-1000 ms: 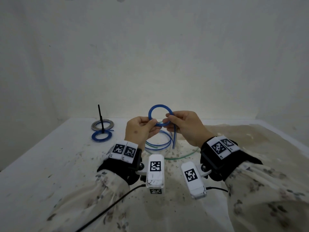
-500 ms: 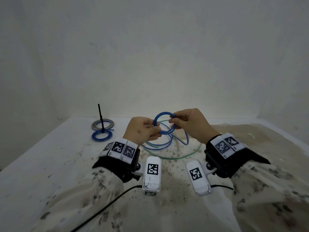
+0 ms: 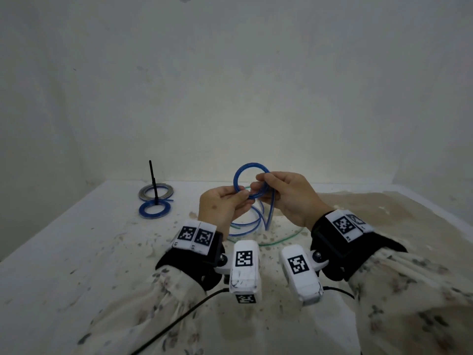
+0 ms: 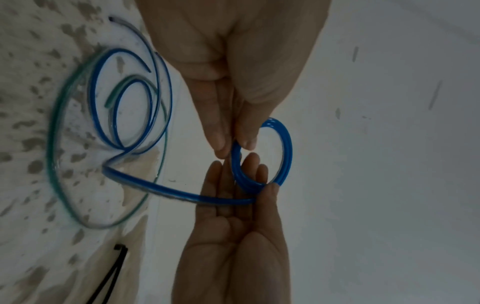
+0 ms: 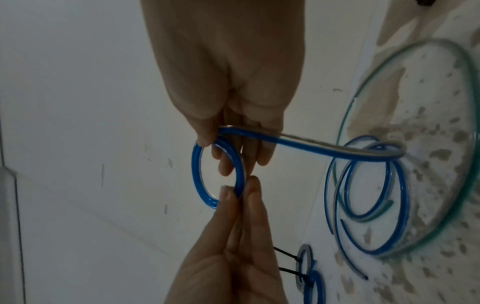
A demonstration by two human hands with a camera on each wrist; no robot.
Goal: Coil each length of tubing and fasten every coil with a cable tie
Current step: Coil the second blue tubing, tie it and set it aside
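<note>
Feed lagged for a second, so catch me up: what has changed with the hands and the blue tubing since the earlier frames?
Half a second ago the blue coil had dipped and tilted; now it stands upright again. Both the left hand and right hand still pinch it, and the tail still hangs to the table. The two tied coils have not moved.

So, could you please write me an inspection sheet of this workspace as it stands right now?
Surface: white table, stained and speckled brown.
Job's things: blue tubing coil held above the table, its tail trailing down to loose blue tubing; green tubing uncoiled; grey coil and blue coil tied at far left, a black cable tie standing up.
Clutter: nothing seen.
Hands: left hand and right hand both pinch the held coil.
Cables: black cable under the left sleeve, another by the right wrist.
Surroundings: plain white walls.
</note>
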